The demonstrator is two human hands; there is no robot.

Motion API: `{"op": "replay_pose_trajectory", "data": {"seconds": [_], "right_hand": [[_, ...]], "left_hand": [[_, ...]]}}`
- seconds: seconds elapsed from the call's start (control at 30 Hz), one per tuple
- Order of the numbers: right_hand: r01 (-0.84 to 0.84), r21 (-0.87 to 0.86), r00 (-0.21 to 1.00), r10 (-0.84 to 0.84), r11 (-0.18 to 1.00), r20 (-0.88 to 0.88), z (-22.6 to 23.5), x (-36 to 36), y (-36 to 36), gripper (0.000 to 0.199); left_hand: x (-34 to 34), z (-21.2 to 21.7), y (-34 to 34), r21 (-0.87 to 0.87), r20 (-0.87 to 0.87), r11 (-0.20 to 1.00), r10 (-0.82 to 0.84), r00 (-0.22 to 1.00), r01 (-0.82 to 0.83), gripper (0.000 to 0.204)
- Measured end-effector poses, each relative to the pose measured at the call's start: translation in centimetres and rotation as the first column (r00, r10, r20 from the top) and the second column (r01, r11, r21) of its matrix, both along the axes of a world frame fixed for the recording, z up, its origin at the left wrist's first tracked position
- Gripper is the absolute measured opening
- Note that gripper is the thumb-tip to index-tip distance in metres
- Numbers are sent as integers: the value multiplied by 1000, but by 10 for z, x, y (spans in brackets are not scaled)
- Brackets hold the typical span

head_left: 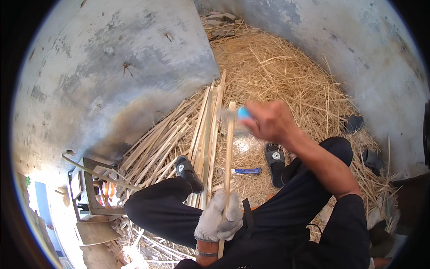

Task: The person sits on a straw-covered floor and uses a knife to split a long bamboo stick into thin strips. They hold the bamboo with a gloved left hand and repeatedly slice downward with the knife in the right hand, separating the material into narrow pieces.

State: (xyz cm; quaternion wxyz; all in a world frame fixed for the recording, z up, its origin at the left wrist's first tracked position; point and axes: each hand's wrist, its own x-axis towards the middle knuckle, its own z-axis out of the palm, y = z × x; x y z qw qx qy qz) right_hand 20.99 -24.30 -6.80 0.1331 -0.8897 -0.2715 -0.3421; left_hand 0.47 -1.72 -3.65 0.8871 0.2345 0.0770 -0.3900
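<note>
My left hand (219,217), in a whitish work glove, is wrapped round the lower part of a long pale bamboo strip (229,157). The strip stands up from my lap and points away from me. Near its far end my bare right hand (273,120) grips a blue-handled knife (243,113), smeared by motion. Its greyish blade lies across the strip, too blurred to tell whether it touches. On the floor between my feet lies a blue utility knife (246,171).
Long split strips (154,145) lie on the left, several beside my left shoe (189,174). A big heap of shavings (286,74) spreads ahead and right. A wooden frame (92,190) stands at the left. Grey walls (112,67) enclose the corner, with bricks (221,22) at the back.
</note>
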Motion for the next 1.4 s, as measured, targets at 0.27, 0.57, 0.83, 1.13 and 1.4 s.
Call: {"op": "replay_pose_trajectory", "data": {"seconds": [0.27, 0.57, 0.83, 1.13, 1.4], "right_hand": [[390, 304, 853, -216, 870, -475, 39, 22, -45, 51], [-329, 331, 890, 408, 884, -205, 28, -28, -10, 40], [-246, 243, 959, 271, 938, -78, 19, -21, -1, 47], [283, 63, 956, -276, 957, -96, -23, 28, 13, 50], [245, 384, 921, -90, 890, -380, 23, 12, -8, 50]], "left_hand": [[-4, 21, 5, 290, 28, 946, 144, 989, -145, 45], [8, 38, -6, 691, 213, 702, 27, 977, -170, 34], [1, 40, -9, 730, 150, 679, -49, 987, -77, 32], [0, 48, -8, 813, 106, 575, 10, 994, -92, 35], [-2, 25, -6, 656, 70, 755, -32, 997, -22, 39]]}}
